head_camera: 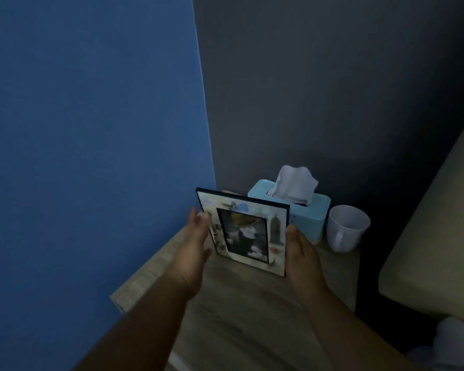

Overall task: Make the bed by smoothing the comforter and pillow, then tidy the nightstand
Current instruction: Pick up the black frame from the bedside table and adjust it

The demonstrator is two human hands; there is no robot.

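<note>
The person is now at the nightstand [252, 303] step, and both hands hold one picture frame [245, 231] upright, just above or on the wooden top; which one is not clear. The left hand [192, 253] closes on the left edge with the thumb on the front, and the right hand [302, 253] closes on the right edge in the same way. The next move probably calls for setting the frame down so it stands steady, near the blue wall on the left, without pushing the things behind it. On the top there is one light blue tissue box [303, 210] at the far side, with one tissue standing out, and one white mug [346, 227] just to the right of it. One corner of the bed [434, 236] shows at the right.
</note>
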